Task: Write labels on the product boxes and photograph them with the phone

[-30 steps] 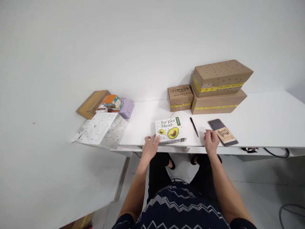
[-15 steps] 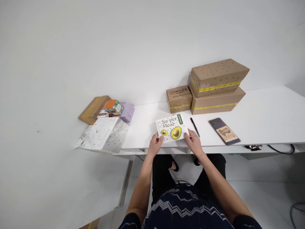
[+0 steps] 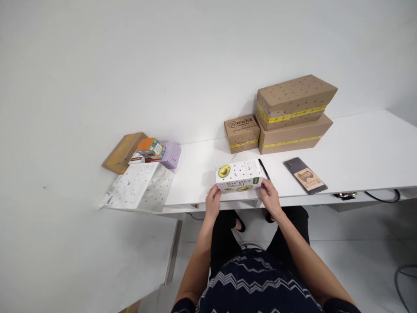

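Between both hands is a white carton (image 3: 239,173) printed with avocados and the words "Su-per Meal". Its dotted side faces up, and the lettered side faces me. My left hand (image 3: 213,202) grips the lower left corner with thumb and fingers. At the opposite end, my right hand (image 3: 269,198) holds the lower right corner. Just beyond that end lies a black pen (image 3: 264,169), partly behind the carton. Whether the carton's underside touches the table is hidden from me.
A phone (image 3: 305,175) lies right of the pen on the white table (image 3: 358,152). Against the wall stand two stacked cardboard boxes (image 3: 296,102) and a smaller cardboard box (image 3: 243,134). On the left are a white package (image 3: 133,184), an orange box (image 3: 150,148), a purple box (image 3: 171,155) and a brown box (image 3: 122,152).
The carton has been tipped in my hands: its lettered face was toward the camera, and now its dotted side is uppermost. Both hands keep hold. The view has shifted slightly.
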The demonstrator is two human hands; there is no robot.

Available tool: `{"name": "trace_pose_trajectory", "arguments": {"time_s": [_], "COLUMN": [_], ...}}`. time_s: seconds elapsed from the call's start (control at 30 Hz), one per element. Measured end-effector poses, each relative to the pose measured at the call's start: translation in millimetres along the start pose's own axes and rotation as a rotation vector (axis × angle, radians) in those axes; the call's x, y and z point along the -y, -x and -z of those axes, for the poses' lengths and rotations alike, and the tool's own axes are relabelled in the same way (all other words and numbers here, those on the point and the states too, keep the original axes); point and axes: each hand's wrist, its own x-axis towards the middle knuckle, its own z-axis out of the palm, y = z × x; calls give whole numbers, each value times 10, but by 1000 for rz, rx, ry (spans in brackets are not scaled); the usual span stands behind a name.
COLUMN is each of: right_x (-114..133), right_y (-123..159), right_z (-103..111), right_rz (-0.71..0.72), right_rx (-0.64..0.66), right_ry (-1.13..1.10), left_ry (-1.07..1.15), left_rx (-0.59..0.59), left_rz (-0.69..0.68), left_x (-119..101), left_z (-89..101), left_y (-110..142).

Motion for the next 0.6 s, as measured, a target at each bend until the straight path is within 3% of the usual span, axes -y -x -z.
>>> {"name": "trace_pose_trajectory", "arguments": {"time_s": [0.13, 0.27, 0.37, 0.47, 0.6], "right_x": [138, 383, 546, 566, 352], "right_y": [-70, -165, -234, -251, -130], "right_z": [73, 80, 33, -12, -32], "right_rz": [-100, -130, -112, -88, -57], "right_rx": [-116, -105, -81, -80, -41], "right_ry": [-109, -140, -77, -123, -138], "left_ry": [68, -18, -70, -8, 118], "left_rx": [-92, -26, 19, 24, 97], "left_rz": [83, 75, -25, -134, -152], "left_x": [-240, -489, -588, -567, -350], "left_z": [130, 105, 31, -23, -44], "left_y": [-142, -231, -227, -178, -38]}}
